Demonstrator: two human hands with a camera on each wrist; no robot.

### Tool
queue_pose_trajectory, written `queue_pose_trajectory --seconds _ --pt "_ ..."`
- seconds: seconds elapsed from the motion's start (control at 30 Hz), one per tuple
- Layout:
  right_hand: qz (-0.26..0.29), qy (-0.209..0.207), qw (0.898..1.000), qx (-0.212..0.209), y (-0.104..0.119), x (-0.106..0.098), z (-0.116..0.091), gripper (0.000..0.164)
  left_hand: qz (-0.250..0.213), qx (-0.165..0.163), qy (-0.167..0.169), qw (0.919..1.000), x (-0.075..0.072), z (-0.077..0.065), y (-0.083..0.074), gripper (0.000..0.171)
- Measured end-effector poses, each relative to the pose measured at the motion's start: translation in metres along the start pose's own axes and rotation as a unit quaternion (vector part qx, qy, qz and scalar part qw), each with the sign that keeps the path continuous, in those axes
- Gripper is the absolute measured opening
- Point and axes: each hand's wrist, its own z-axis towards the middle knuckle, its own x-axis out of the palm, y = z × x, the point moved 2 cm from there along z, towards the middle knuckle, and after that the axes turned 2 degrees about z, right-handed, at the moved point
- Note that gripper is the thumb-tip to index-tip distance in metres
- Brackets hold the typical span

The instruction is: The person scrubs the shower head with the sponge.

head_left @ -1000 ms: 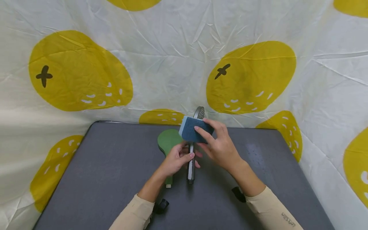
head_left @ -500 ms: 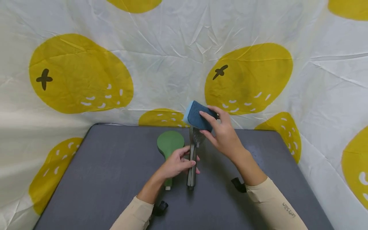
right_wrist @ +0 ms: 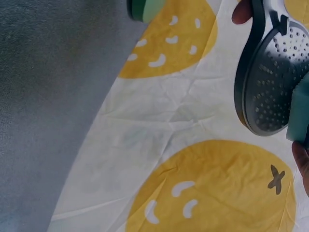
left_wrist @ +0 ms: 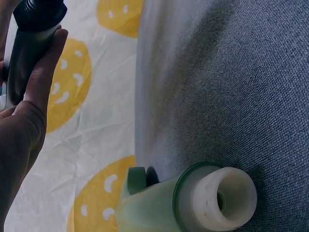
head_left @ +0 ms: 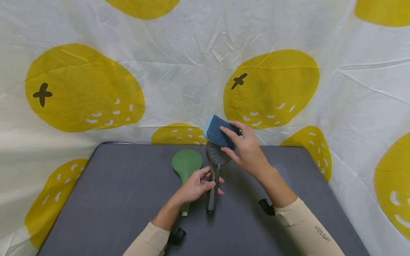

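Observation:
My left hand (head_left: 198, 185) grips the handle of a dark grey shower head (head_left: 213, 193), holding it above the table with its round nozzle face turned toward the right hand. In the right wrist view the perforated face of the shower head (right_wrist: 275, 82) shows clearly. Between thumb and fingers my right hand (head_left: 248, 147) pinches a sponge (head_left: 219, 131), dark blue on one side and light blue on the other. The sponge (right_wrist: 300, 108) overlaps the edge of the nozzle face. Left of the left hand lies a green shower head (head_left: 187, 161), its pale threaded end (left_wrist: 227, 198) toward me.
A dark grey table (head_left: 128, 199) spreads under both hands. Behind it hangs a white cloth (head_left: 182, 85) with large yellow fruit prints. Black straps (head_left: 266, 207) are at both wrists.
The sponge has moved up from across the shower head's neck to the top of its face. The shower head has turned, so its nozzle face shows more now.

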Motion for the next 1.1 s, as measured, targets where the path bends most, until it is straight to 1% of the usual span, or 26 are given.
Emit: queue_pose_trajectory --seconds 0.13,0.23,0.33,0.47,0.57,0.67,0.77,0.93,1.1 --pt "-0.012 0.000 1.000 -0.028 0.005 0.004 -0.005 0.070 -0.028 0.016 0.002 0.9995 0.001 0.001 0.001 0.052" --pt "-0.023 0.005 0.999 -0.045 0.008 0.009 -0.009 0.071 -0.045 0.023 0.001 0.9987 0.001 0.002 0.001 0.058" --pt "-0.023 0.013 0.998 -0.051 0.013 0.013 -0.014 0.070 -0.059 0.024 -0.005 0.9979 0.001 0.003 0.000 0.057" --pt "-0.013 0.027 0.998 -0.048 0.021 0.017 -0.024 0.070 -0.077 0.029 -0.016 0.9965 0.002 0.003 0.000 0.058" --pt "-0.011 0.038 0.998 -0.047 0.026 0.017 -0.031 0.070 -0.074 0.031 -0.026 0.9964 0.002 0.003 0.000 0.060" --pt "-0.015 0.049 0.997 -0.053 0.031 0.017 -0.036 0.071 -0.062 0.031 -0.032 0.9971 0.001 0.003 0.000 0.058" --pt "-0.023 0.052 0.997 -0.060 0.033 0.016 -0.039 0.072 -0.060 0.033 -0.034 0.9971 0.002 0.003 0.000 0.056" --pt "-0.047 0.043 0.996 -0.059 0.032 0.012 -0.035 0.070 -0.062 0.037 -0.039 0.9966 0.003 0.004 0.000 0.055" --pt "-0.064 0.027 0.996 -0.054 0.020 0.002 -0.026 0.069 -0.062 0.038 -0.039 0.9966 0.005 0.003 -0.001 0.058"
